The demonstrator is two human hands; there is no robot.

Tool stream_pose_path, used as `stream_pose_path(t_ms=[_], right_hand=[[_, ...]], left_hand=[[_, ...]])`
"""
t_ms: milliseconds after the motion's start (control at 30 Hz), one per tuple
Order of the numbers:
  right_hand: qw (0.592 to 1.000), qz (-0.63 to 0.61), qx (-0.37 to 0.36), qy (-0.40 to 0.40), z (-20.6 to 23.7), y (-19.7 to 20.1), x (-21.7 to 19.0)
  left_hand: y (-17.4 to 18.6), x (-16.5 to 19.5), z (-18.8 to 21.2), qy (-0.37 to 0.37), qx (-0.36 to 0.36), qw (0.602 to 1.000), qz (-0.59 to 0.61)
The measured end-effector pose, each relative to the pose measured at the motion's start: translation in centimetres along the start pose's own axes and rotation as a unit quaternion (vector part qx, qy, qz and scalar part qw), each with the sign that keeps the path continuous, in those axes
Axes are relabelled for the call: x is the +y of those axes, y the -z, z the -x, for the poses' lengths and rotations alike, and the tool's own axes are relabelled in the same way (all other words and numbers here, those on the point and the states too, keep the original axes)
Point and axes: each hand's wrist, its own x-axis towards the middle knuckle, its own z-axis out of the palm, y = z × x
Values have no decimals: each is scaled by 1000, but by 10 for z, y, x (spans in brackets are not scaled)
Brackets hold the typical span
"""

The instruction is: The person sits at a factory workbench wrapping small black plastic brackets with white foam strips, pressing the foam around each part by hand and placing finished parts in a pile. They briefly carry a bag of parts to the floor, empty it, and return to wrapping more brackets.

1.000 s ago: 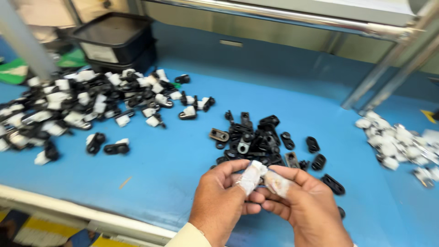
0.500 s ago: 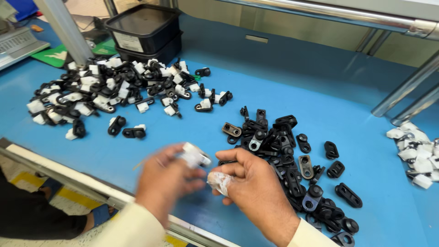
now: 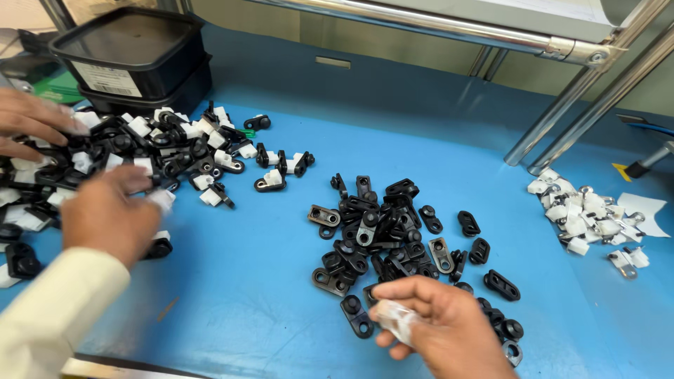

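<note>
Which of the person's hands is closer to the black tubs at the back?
Left. The left hand is over the mixed black-and-white pile below the black tubs; the right hand is far off, by the black clip pile.

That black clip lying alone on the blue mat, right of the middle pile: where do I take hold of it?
Pinch the black clip across its narrow width, on the two long sides, coming straight down from above. It lies flat and slanted, apart from the middle pile, so its long edges look free; its ends are rounded and would probably slip.
</note>
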Motion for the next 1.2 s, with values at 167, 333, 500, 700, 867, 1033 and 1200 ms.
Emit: stream_pose_path(t_ms=[167, 333, 500, 700, 867, 1033, 1200], right_hand=[[999, 2, 48, -4, -6, 23, 38], [985, -3, 129, 117, 8, 47, 68], [938, 46, 312, 147, 25, 83, 73], [904, 43, 412, 107, 14, 125, 53], [916, 146, 368, 63, -48, 149, 24], [882, 335, 330, 3, -102, 142, -6], [912, 258, 296, 118, -111, 142, -3]], left_hand=[[-4, 21, 35, 10, -75, 997, 18], [-8, 47, 71, -199, -64, 975, 72], [-18, 69, 95, -221, -144, 958, 114], [-23, 118, 102, -109, -251, 947, 169], [-27, 148, 109, -95, -261, 939, 204], [-40, 183, 122, -224, -187, 925, 243], [-57, 224, 130, -266, -211, 907, 250]])
